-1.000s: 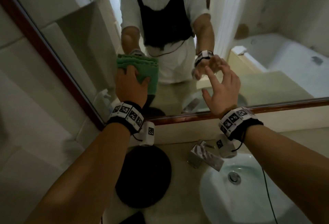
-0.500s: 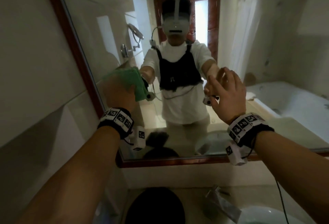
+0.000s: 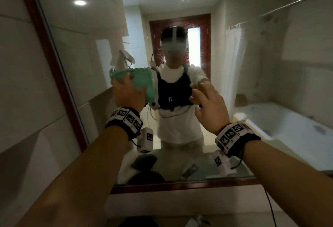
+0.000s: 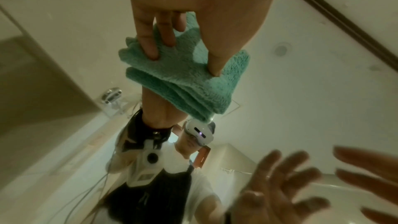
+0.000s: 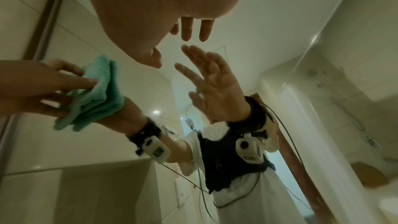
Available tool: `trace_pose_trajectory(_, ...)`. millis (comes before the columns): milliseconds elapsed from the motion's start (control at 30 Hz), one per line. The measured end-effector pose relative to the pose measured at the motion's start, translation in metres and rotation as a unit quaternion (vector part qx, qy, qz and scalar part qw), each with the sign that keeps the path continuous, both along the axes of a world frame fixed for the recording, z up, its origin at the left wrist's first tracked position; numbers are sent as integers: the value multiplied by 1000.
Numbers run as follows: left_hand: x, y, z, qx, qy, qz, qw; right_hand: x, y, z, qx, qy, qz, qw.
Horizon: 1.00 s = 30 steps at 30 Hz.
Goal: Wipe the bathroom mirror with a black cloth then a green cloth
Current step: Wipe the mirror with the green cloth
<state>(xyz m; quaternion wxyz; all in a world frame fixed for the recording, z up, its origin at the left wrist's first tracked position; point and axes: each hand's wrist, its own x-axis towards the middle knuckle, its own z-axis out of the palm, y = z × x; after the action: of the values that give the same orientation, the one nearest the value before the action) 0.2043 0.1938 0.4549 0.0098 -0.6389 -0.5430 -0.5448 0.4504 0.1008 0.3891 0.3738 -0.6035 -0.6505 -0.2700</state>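
A large wall mirror with a dark red-brown wooden frame [image 3: 54,61] is reflecting pale tiles and a white bathtub [image 3: 288,127]. The left hand [image 3: 128,95] is pressing a folded, fluffy green cloth [image 3: 144,82] flat against the glass; the right hand [image 3: 210,104] is hovering with fingers spread, holding nothing.

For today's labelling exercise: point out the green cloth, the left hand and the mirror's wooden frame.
green cloth [image 3: 144,82]: head view, on its folded face.
left hand [image 3: 128,95]: head view, on the back of the hand.
mirror's wooden frame [image 3: 180,184]: head view, on the bottom rail.
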Motion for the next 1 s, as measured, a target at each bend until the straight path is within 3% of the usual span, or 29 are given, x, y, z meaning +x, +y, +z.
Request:
trace_pose_trajectory(200,91,-24,17,61,44,-28,997,30,-18,43,49,-24,77,996)
trace_pose_trajectory(433,193,-56,17,104,102,-157,977,77,-18,59,75,-61,129,987)
trace_pose_trajectory(600,226,-70,16,102,129,-276,947,110,-16,51,62,-34,114,991)
trace_pose_trajectory(733,231,-78,19,106,103,-325,934,128,-21,49,86,-55,32,994)
trace_pose_trajectory(833,223,-72,17,133,99,-289,943,135,-17,52,98,-35,3,995)
trace_pose_trajectory(1000,172,-56,12,128,109,-113,979,143,-8,65,98,20,-75,992)
